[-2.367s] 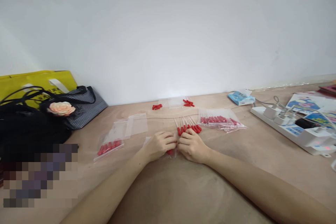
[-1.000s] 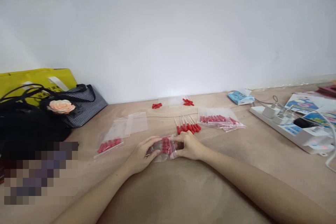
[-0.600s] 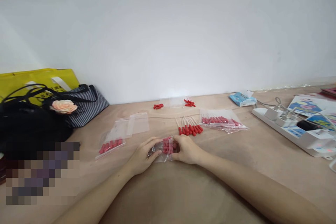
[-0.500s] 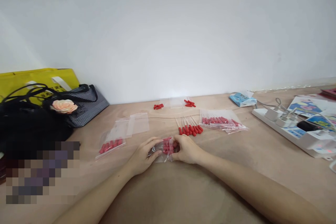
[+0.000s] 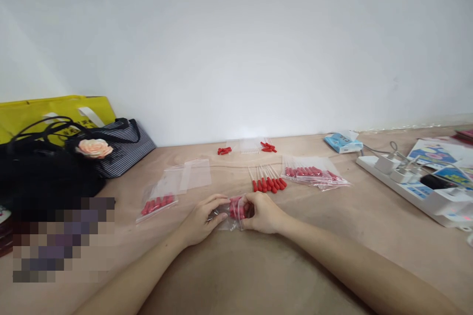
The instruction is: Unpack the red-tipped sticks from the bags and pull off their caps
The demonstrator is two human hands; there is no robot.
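A clear bag (image 5: 232,225) sits low over the middle of the table (image 5: 236,266), between the two hands, with red pieces (image 5: 236,207) bunched inside it. The left hand (image 5: 201,219) grips the bag's left end, its thumb below and its fingers above, the plastic between them. The right hand (image 5: 263,214) is closed on the right end, fingers and thumb curled around the plastic beside the red pieces.

Just beyond the right hand, a row of sticks with red ends (image 5: 269,183) lies on the table, the pale shafts pointing toward the wall (image 5: 236,49). To the right of that row is a pile of filled bags (image 5: 314,173) with more red ends showing through. On the left lies another filled bag (image 5: 158,203), touching flat bags (image 5: 195,175) that reach up beyond it. Near the wall are a left red heap (image 5: 224,150) and a right red heap (image 5: 268,147), with a clear sheet (image 5: 250,145) between them.

Farther right are a blue tissue pack (image 5: 343,143), a white power strip (image 5: 397,183) with plugs in it, and printed papers (image 5: 430,153). At far left, a yellow bag (image 5: 94,108) stands behind a striped bag (image 5: 127,154) and a black bag (image 5: 48,179), near a peach flower (image 5: 94,148).
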